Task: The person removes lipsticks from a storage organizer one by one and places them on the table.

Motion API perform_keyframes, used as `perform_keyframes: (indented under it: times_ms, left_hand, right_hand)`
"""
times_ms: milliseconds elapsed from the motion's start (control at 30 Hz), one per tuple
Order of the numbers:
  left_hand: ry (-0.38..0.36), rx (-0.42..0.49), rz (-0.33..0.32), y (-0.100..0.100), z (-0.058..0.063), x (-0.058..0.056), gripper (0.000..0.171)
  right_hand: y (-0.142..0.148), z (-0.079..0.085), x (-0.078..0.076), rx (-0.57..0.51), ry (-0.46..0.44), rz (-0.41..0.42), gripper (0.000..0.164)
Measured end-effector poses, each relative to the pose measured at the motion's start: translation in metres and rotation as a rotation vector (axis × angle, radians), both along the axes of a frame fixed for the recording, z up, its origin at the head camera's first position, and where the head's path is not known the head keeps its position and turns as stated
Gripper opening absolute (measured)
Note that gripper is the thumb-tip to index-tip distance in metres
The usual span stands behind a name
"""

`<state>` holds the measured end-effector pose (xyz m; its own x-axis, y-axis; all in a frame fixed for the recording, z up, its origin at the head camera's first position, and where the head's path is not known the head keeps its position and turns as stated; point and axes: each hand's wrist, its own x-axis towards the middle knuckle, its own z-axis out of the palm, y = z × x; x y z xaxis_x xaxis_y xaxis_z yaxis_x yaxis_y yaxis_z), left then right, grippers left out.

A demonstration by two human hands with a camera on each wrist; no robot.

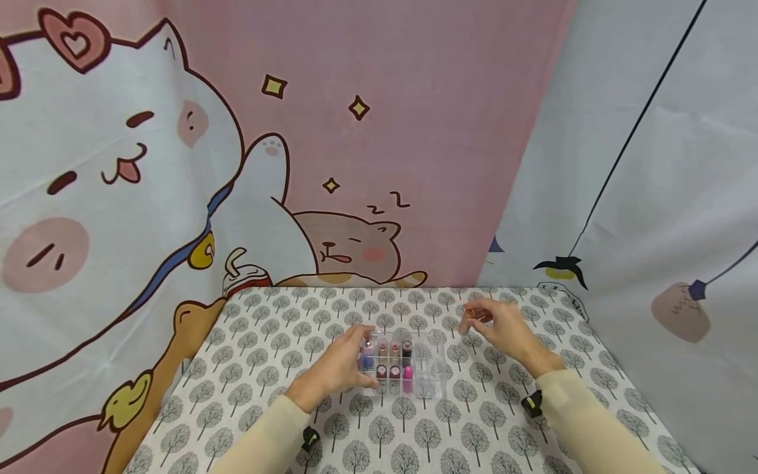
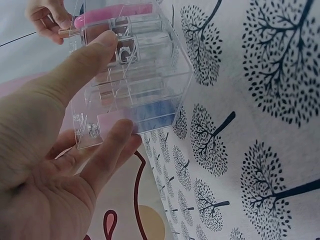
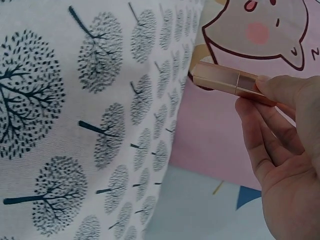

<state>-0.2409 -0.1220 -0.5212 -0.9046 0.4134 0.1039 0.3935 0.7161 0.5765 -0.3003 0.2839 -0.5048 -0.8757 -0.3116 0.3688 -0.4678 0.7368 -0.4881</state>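
Tube, glossy and coppery, between right fingers, near clear gridded box

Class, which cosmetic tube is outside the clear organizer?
The copper-coloured tube, pinched by the right hand; the other visible tubes sit inside the clear organizer.

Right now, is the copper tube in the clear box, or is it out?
Out. The right hand pinches the tube, and the head view shows both apart from the box, to its right.

A clear divided case sits on the tree-print tablecloth.
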Motion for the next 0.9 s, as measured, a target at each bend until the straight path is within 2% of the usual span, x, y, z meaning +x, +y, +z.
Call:
perform_keyframes:
  times_ms: [133,633,900]
  left_hand:
    - [0.001,-0.004,-0.001,0.0,0.0,0.0,0.123]
    - [-0.005,-0.01,0.008,0.001,0.003,0.0,0.122]
    - [0.002,-0.018,0.004,0.001,0.003,0.002,0.122]
  right_hand:
    - [0.001,-0.007,-0.004,-0.009,-0.044,-0.019,0.034]
    - [0.004,-0.028,-0.015,0.017,0.003,0.013,0.032]
    - [0.004,-0.034,-0.016,0.036,-0.036,0.017,0.031]
